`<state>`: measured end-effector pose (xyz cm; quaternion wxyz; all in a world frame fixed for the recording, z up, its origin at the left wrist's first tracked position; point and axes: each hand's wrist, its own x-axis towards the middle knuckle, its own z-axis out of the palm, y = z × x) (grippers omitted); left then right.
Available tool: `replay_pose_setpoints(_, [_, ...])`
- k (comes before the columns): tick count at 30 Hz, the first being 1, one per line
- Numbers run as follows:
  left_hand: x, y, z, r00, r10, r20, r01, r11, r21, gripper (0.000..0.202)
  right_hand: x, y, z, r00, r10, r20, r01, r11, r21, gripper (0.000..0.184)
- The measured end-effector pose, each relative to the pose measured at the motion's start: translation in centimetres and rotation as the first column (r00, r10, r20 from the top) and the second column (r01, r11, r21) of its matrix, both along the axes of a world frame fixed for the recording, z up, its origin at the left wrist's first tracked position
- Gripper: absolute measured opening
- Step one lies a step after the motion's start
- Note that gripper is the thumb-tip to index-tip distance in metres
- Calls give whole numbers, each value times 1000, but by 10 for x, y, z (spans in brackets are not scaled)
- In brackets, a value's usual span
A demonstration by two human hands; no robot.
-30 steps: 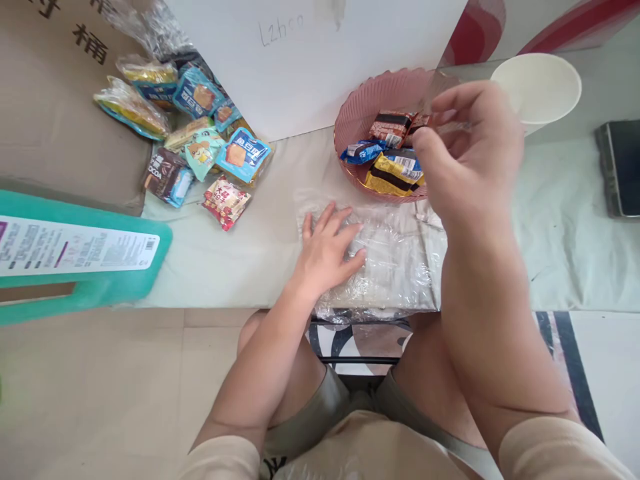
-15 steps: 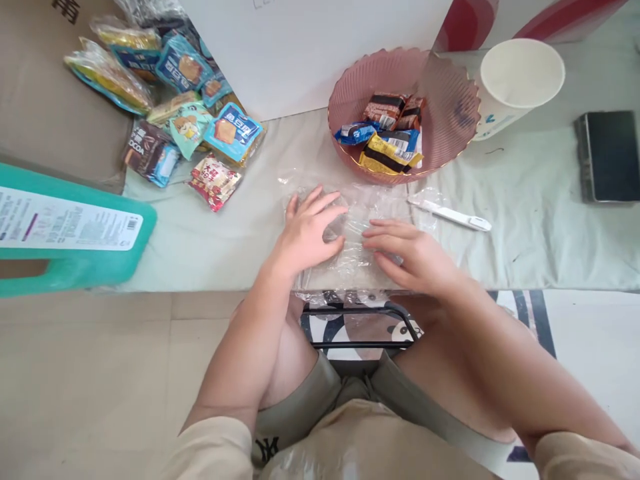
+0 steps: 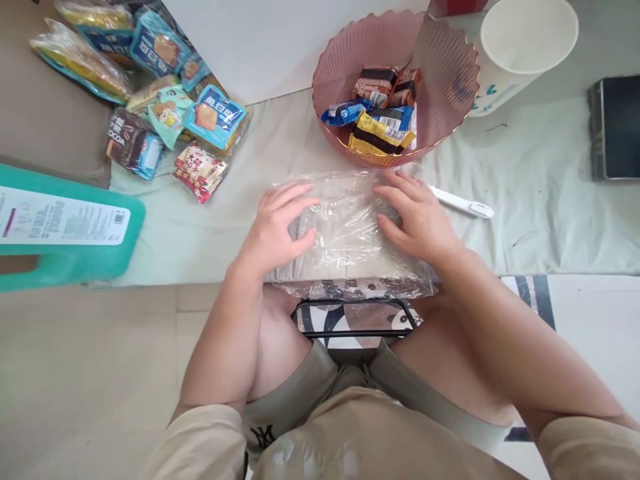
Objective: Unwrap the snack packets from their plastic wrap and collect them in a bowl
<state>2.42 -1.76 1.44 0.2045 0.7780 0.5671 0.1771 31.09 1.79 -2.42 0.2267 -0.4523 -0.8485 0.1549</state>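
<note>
1. The left hand (image 3: 273,230) lies flat on a clear plastic bag (image 3: 345,233), fingers (image 3: 290,197) spread and pressing down, gripping nothing.
2. The right hand (image 3: 417,220) lies flat on the same bag's other end, fingers (image 3: 395,197) spread and splayed toward the left hand, also gripping nothing.
3. The bag sits between and under both hands at the near edge of the worktop (image 3: 550,220), its near border hanging slightly over the edge; I cannot tell what is inside it.
4. Just beyond the right fingers stands a pink bowl (image 3: 445,73) holding several wrapped snacks (image 3: 380,127).
5. Just right of the right hand lies a slim white tool (image 3: 463,205), apart from the bag.
6. Beyond the bowl, further right, stands a white paper cup (image 3: 520,53); at the far right lies a dark phone (image 3: 617,137).
7. Well beyond and left of the left fingers is a loose heap of snack packets (image 3: 170,113).
8. Far to the left sits a teal stool (image 3: 65,230) with a white label.
</note>
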Motion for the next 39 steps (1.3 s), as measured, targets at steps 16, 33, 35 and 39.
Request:
replay_pose_setpoints(16, [-1, 7, -13, 978, 175, -112, -186, 978, -94, 49, -25, -93, 23, 890, 348, 295, -385, 920, 78, 56])
replay_pose_setpoints(33, [-3, -36, 11, 977, -211, -10, 203, 954, -222, 41, 7, -34, 47, 888, -235, -394, -3, 856, -517, 18])
replay_pose_setpoints(35, [-3, -28, 0, 990, -125, 71, 134, 981, -140, 26, 19, -32, 47, 861, -191, -471, -116, 828, -548, 31])
replay_pose_setpoints(39, [-14, -10, -15, 943, 81, 324, -54, 994, -94, 35, 55, -27, 38, 846, 57, -530, -356, 800, -483, 78])
